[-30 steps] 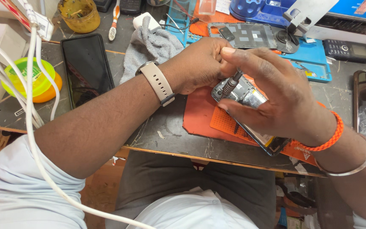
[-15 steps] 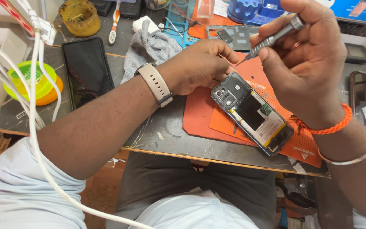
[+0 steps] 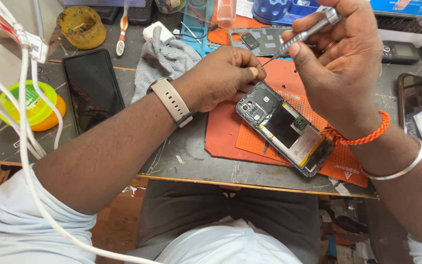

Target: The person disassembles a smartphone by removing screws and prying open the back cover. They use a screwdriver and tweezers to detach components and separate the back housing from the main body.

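A smartphone with its back cover off (image 3: 285, 128) lies diagonally on an orange work mat (image 3: 230, 139), battery and circuit board exposed. My left hand (image 3: 223, 78) rests at the phone's upper end, fingers curled and pinched near the camera corner. My right hand (image 3: 340, 63) is raised above the phone and grips a slim metal screwdriver (image 3: 304, 35), its tip pointing down-left toward my left fingertips. A beige smartwatch sits on my left wrist, an orange cord and a metal bangle on my right.
A dark phone (image 3: 92, 88) lies face up at the left beside a grey cloth (image 3: 164, 58). A green and orange lidded tub (image 3: 28, 105) and white cables (image 3: 25, 122) are at far left. A parts tray (image 3: 262, 36) is behind; another phone (image 3: 416, 100) sits at right.
My right hand came off the phone with the screwdriver and rose up and right. The opened phone now lies uncovered on the mat. My left hand stayed at its top end.
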